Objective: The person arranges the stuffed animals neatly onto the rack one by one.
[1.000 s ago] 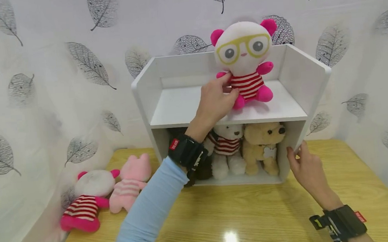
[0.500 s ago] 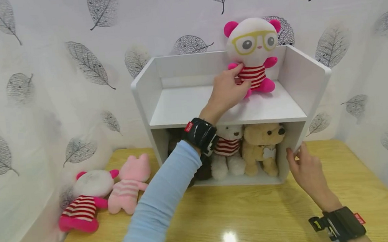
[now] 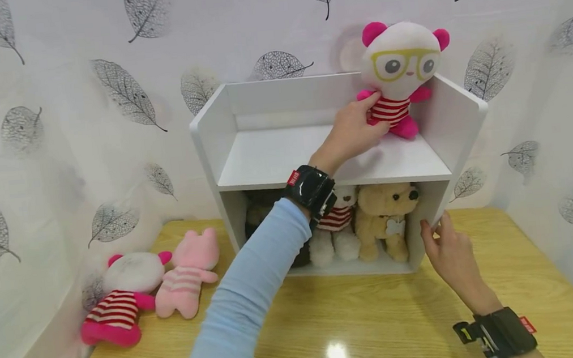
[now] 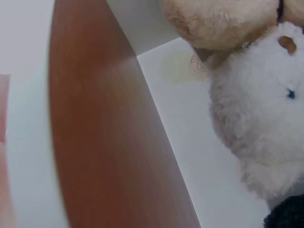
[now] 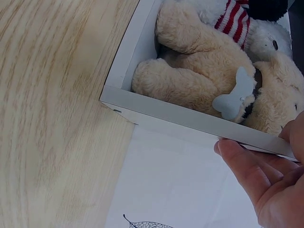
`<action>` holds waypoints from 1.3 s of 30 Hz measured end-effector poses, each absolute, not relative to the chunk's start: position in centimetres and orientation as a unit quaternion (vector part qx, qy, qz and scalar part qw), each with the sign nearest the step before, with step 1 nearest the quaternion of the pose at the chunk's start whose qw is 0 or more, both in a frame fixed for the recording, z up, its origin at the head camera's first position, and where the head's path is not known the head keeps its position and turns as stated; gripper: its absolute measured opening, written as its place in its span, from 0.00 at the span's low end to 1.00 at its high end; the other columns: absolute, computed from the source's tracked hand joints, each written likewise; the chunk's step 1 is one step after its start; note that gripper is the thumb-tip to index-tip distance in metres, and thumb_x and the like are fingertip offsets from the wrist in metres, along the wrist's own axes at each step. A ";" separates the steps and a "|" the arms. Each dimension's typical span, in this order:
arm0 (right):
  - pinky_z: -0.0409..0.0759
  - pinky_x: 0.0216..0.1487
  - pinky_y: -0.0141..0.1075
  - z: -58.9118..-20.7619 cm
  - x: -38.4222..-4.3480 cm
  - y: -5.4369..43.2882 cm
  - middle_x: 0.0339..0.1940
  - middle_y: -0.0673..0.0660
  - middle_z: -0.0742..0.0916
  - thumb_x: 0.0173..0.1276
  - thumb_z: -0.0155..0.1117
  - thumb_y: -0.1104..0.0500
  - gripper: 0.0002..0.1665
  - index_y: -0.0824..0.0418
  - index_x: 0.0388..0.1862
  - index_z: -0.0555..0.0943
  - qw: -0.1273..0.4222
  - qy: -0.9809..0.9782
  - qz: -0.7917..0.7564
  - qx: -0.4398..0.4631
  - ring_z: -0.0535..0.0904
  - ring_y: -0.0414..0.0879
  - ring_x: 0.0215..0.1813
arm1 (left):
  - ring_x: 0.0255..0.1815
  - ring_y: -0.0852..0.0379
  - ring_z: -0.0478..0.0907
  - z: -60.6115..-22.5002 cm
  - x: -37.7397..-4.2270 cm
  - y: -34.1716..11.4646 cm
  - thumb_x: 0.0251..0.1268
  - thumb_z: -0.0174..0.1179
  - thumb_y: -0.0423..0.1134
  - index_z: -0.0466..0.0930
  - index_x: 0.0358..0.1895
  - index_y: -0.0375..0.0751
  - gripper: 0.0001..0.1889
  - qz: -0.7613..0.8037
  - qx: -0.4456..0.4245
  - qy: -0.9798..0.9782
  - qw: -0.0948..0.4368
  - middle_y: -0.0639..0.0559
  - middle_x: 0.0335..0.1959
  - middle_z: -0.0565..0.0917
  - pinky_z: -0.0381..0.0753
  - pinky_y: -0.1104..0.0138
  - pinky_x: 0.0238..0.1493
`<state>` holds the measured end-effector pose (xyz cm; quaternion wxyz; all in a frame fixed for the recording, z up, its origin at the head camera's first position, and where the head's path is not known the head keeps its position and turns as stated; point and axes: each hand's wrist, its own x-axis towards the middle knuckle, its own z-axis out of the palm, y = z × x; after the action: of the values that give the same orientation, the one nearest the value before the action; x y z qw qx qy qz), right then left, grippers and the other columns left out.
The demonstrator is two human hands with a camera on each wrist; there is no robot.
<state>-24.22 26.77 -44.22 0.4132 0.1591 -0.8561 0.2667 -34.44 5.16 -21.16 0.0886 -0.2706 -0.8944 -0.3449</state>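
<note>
A plush panda with pink ears, yellow glasses and a red-striped body is at the right end of the upper level of a white shelf. My left hand holds the panda by its side and arm; whether its feet touch the board is unclear. Lower on the right, my right hand pinches the front edge of the shelf's side panel. In the right wrist view, its fingers lie along the panel's outer face. The left wrist view shows the compartment below, with little of the left hand.
In the lower compartment sit a tan plush dog, a white plush dog in a striped top, and dark plush partly behind my arm. A second plush panda and a pink plush lie on the wooden table at left.
My left hand has carried the panda rightward along the upper level, close to the right side panel. My right hand keeps its place on the panel edge.
</note>
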 end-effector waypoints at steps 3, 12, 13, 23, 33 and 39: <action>0.76 0.15 0.35 -44.2 -24.2 26.7 0.35 0.80 0.87 0.67 0.62 0.72 0.19 0.77 0.55 0.72 0.415 -0.856 0.267 0.157 0.88 0.67 0.26 | 0.74 0.60 0.69 -21.1 -34.5 5.5 0.68 0.59 0.44 0.58 0.81 0.49 0.38 -0.340 -0.266 -0.898 0.086 0.55 0.76 0.73 0.67 0.73 0.72; 0.79 0.15 0.42 -44.1 -24.2 26.7 0.37 0.82 0.86 0.66 0.63 0.73 0.22 0.78 0.58 0.71 0.409 -0.859 0.268 0.152 0.87 0.71 0.29 | 0.67 0.60 0.72 -21.2 -33.7 5.0 0.65 0.59 0.38 0.62 0.79 0.51 0.37 -0.384 -0.265 -0.881 0.079 0.57 0.74 0.72 0.70 0.74 0.64; 0.79 0.15 0.43 -44.0 -24.2 26.7 0.37 0.82 0.86 0.66 0.63 0.73 0.23 0.78 0.58 0.71 0.408 -0.860 0.268 0.150 0.87 0.71 0.29 | 0.65 0.60 0.72 -21.2 -33.6 4.8 0.64 0.59 0.37 0.63 0.78 0.52 0.37 -0.395 -0.264 -0.877 0.075 0.58 0.73 0.73 0.71 0.73 0.62; 0.78 0.16 0.34 -44.1 -24.1 26.6 0.34 0.79 0.87 0.64 0.64 0.73 0.24 0.78 0.58 0.72 0.406 -0.859 0.272 0.154 0.87 0.72 0.29 | 0.74 0.56 0.71 -22.2 -31.2 1.8 0.72 0.56 0.42 0.67 0.76 0.56 0.29 -0.416 -0.280 -0.860 0.095 0.58 0.76 0.71 0.72 0.62 0.71; 0.72 0.17 0.22 -44.2 -24.1 26.8 0.33 0.81 0.86 0.61 0.65 0.74 0.29 0.78 0.61 0.71 0.406 -0.858 0.274 0.158 0.86 0.68 0.23 | 0.70 0.56 0.75 -24.5 -27.2 -1.5 0.71 0.63 0.37 0.73 0.71 0.41 0.26 -0.396 -0.382 -0.803 0.230 0.48 0.69 0.79 0.81 0.57 0.60; 0.73 0.17 0.25 -44.2 -24.1 26.6 0.32 0.81 0.86 0.61 0.65 0.74 0.26 0.77 0.59 0.72 0.405 -0.859 0.275 0.151 0.86 0.70 0.25 | 0.73 0.57 0.72 -26.0 -25.5 -2.7 0.71 0.62 0.36 0.73 0.71 0.37 0.26 -0.380 -0.433 -0.776 0.256 0.46 0.69 0.79 0.74 0.64 0.70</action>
<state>-24.08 26.61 -44.20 0.4050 0.1507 -0.8589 0.2749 -25.48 -2.73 -26.04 0.2558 -0.4334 -0.7759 -0.3804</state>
